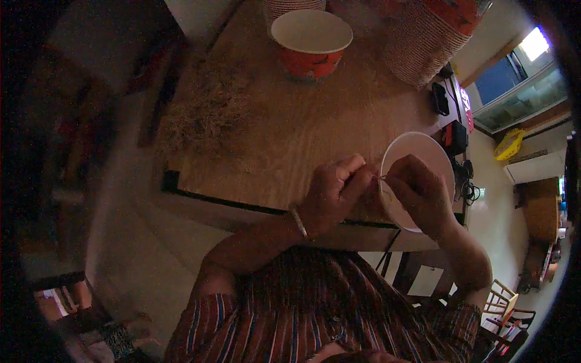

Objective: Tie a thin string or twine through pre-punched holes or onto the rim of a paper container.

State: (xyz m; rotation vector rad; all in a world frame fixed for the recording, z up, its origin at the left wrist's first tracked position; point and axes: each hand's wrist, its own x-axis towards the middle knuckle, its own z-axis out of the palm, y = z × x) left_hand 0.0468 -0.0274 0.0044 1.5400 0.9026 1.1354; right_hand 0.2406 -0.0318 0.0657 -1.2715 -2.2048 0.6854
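My left hand (339, 187) is closed in a pinch near the table's front edge, with a bracelet on its wrist. Just to its right, my right hand (417, 187) pinches as well, held over a large white-lined bowl (415, 137). Between the two sets of fingertips a thin strand (380, 177) shows, too small and dim to tell its kind. A loose tangle of dry, straw-coloured strands (212, 112) lies on the left part of the table.
On the wooden table (284, 163) a red and white paper bowl (311, 60) stands at the back. Tall stacks of nested bowls (423, 51) rise at the far right, and another stack (290, 7) behind. Dark devices and cables (455, 138) line the right edge.
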